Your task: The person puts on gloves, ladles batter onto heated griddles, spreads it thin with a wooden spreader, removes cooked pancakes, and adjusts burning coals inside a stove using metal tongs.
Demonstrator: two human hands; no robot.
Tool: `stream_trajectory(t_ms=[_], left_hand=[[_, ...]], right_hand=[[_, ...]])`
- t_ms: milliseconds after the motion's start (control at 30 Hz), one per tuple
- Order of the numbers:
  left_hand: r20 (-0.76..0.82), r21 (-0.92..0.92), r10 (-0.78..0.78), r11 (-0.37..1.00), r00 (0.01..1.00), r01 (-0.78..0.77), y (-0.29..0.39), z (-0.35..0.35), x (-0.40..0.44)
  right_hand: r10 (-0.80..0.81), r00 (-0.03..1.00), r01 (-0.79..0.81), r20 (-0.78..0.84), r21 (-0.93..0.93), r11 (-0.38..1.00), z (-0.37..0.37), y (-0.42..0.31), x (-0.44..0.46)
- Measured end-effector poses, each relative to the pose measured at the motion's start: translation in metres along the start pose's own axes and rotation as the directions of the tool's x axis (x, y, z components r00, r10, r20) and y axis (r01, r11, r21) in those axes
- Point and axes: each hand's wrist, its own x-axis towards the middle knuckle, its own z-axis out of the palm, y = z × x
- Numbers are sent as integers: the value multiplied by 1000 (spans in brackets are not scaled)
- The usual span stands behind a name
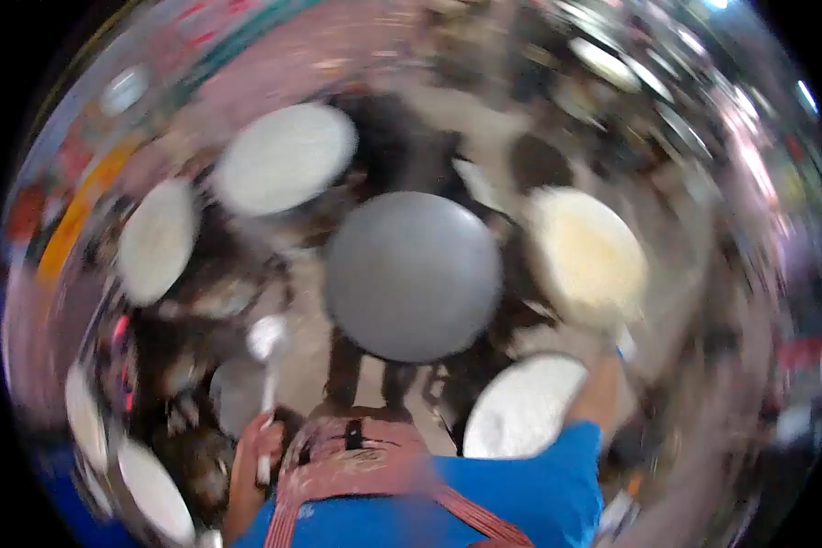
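Low at the left, my left hand [258,442] is wrapped around the handle of a ladle [269,388]. The ladle's head looks white and points away from me. My right hand [610,367] reaches out to the right, smeared by motion, so its fingers do not show. A small white-and-blue thing [625,342] is at that hand; I cannot make out its kind. Just beyond it lies a round pan with a pale yellow sheet [589,256]. Nearer me, below my right forearm, is a round surface with a white layer [525,406].
A bare grey round griddle [414,277] stands in the middle. White-covered round pans [288,158] are at the upper left, with another [158,242] beside them and more along the left edge. A grey disc [239,397] sits near the ladle. Several pans [605,64] stand far right.
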Motion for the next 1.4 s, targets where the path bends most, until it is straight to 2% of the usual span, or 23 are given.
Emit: stream_trajectory(t_ms=[67,133,167,300,400,433,467,500,533,567,600,633,667,767,867,1000,1100,1133,1200,1233,1300,1333,1400], left_hand=[[-126,274,161,954,979,-121,-10,-12,0],[-214,375,259,912,942,-166,-11,-32,-1],[-240,364,280,914,929,-181,-6,-43,3],[1,162,172,972,985,-170,11,-89,-16],[-55,74,245,968,968,-241,33,-68,-67],[-40,13,256,967,966,-255,46,-86,-69],[-28,-43,262,964,965,-263,55,-111,-68],[-17,-95,265,960,964,-265,64,-137,-64],[-159,272,365,909,917,-315,77,-167,-59],[28,115,325,938,945,-326,87,-178,-71],[-61,155,374,919,925,-362,89,-194,-74],[-152,201,426,897,892,-394,95,-206,-77],[-301,153,395,918,868,-365,107,-167,-110],[-264,-206,301,910,916,-358,124,-167,-148],[-12,-543,262,809,965,-227,126,-210,-152],[-92,-558,326,766,941,-319,131,-216,-152],[52,-667,297,721,953,-188,141,-232,-137],[115,-676,289,724,950,-138,148,-238,-130],[275,-617,244,786,930,-23,162,-262,-113],[178,-546,272,827,946,-135,164,-254,-112],[-22,-337,321,889,947,-310,169,-239,-110],[144,-344,298,909,944,-234,173,-238,-111],[82,-188,217,962,973,-199,177,-198,-122]], right_hand=[[-246,963,262,114,-166,951,20,-8,-11],[-453,876,481,164,-244,842,62,-21,-49],[-543,821,571,177,-260,778,85,-26,-77],[-664,531,807,526,-75,586,196,-13,-217],[-545,34,747,838,340,571,295,25,-335],[-468,190,685,863,225,693,305,4,-455],[-402,40,644,915,283,710,336,7,-511],[-354,31,637,935,255,727,353,-1,-588],[-244,70,647,967,142,750,370,-8,-652],[-339,53,515,939,265,815,397,1,-705],[-321,-14,583,947,269,767,413,-11,-753],[-397,-51,469,917,373,801,450,9,-779],[-214,60,223,975,196,955,496,32,-802],[-108,223,-42,969,120,992,555,34,-880],[-32,303,-121,953,72,990,587,53,-910],[-143,101,-63,985,150,987,602,86,-901],[-345,186,176,920,314,933,587,45,-932],[-351,185,136,918,329,934,579,23,-945],[-233,221,93,947,218,972,545,-40,-968],[-290,281,145,915,258,955,556,-46,-962],[-275,209,5,938,280,960,553,-70,-940],[-250,209,-61,945,268,962,543,-80,-923],[-135,194,-43,972,145,988,500,-114,-871]])
